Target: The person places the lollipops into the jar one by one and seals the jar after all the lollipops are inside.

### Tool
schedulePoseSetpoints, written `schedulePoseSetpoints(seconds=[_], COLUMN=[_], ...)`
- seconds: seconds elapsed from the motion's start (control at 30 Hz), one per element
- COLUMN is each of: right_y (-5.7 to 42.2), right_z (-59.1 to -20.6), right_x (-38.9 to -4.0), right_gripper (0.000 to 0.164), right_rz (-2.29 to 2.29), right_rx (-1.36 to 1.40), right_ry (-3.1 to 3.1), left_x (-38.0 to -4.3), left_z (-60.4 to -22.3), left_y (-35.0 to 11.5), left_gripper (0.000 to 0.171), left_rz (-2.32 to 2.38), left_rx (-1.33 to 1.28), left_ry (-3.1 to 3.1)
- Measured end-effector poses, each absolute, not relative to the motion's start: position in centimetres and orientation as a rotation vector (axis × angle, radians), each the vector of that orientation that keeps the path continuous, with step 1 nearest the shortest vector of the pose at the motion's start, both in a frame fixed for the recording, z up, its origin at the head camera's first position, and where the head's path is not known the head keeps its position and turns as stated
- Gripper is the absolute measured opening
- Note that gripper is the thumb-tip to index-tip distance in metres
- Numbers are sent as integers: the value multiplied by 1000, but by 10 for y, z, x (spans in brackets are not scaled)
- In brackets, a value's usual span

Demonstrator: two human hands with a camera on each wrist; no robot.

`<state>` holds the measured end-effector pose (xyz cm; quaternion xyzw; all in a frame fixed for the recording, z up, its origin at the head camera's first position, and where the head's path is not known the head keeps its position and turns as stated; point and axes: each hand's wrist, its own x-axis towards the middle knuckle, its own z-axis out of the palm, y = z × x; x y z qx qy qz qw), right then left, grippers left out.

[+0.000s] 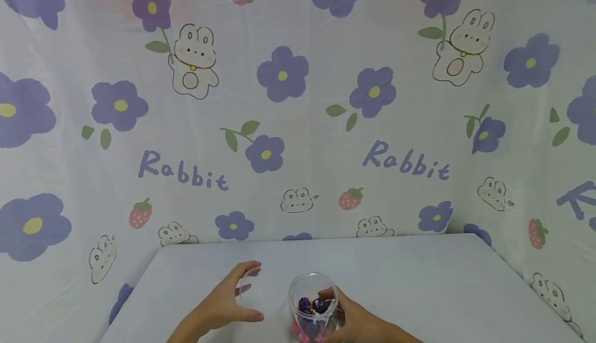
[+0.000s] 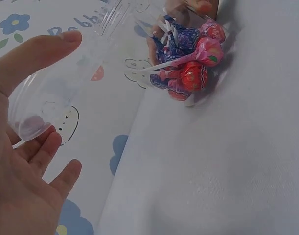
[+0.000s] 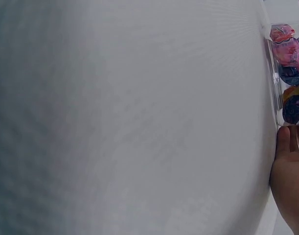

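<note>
A see-through plastic jar (image 1: 313, 287) stands near the front of the table, with wrapped lollipops (image 2: 191, 76) in purple, pink and red inside. Its mouth is uncovered. My right hand (image 1: 356, 319) grips the jar from the right side; in the right wrist view, that hand (image 3: 291, 181) shows only at the right edge beside the jar (image 3: 274, 73). To the left of the jar, my left hand (image 1: 219, 304) holds a clear round lid (image 2: 41, 107) on edge between thumb and fingers, apart from the jar. The lid's outline is faint in the head view.
A white table (image 1: 419, 281) spreads out behind and to both sides of the hands. Its back and sides meet a hanging cloth (image 1: 316, 125) printed with purple flowers, rabbits and strawberries.
</note>
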<state>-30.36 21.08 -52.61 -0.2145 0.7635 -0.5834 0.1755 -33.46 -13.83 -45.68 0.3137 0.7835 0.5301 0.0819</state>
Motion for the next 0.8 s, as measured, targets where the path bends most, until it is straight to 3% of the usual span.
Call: schedulePoseSetpoints(seconds=[0.8], right_y=[210], right_z=[-527], right_x=[-305], right_gripper=[86], right_rz=[-1658], right_rx=[-572], right_ry=[2154], left_x=[-338], left_z=[-426], left_y=[-99], left_gripper=[94], left_rz=[1807], left_rx=[921], left_ry=[2042])
